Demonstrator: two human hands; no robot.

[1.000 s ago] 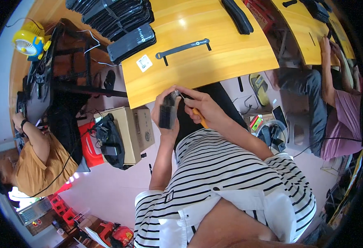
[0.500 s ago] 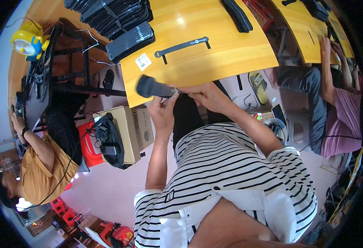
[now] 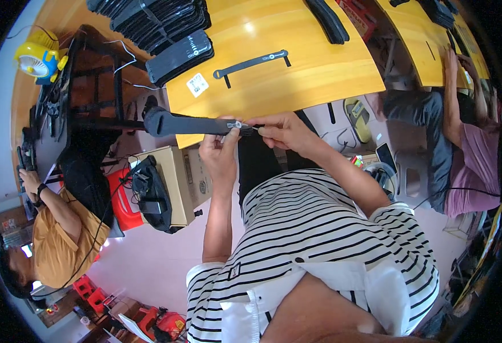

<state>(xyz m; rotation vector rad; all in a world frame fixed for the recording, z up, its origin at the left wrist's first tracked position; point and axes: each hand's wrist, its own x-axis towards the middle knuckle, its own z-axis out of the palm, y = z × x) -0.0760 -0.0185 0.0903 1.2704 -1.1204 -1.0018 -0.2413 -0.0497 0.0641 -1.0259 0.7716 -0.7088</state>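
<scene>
A stack of dark hook-and-loop straps [image 3: 191, 124] points leftward from my left hand [image 3: 219, 155], which pinches its right end between thumb and fingers near the printed white mark. Close by, my right hand [image 3: 288, 135] has its thumb and fingers pressed together at that same end, around a thin pale piece too small to name. Both hands are just off the near edge of the yellow table [image 3: 325, 74]. On the tabletop lies a single dark strap [image 3: 251, 64] with a slotted left end, over two short black strips.
At the table's far left sit stacked dark straps [image 3: 180, 58] and a bound pile [image 3: 159, 26]. A white label [image 3: 197, 85] lies near the left edge, another strap bundle [image 3: 326, 22] at the far right. Co-workers sit left [image 3: 62, 234] and right [image 3: 474, 154]; a cardboard box [image 3: 176, 188] stands left.
The strap stack in my left hand has swung from foreshortened to stretched out leftward, showing its full length. My hands stay nearly in place. The left co-worker's arm has shifted.
</scene>
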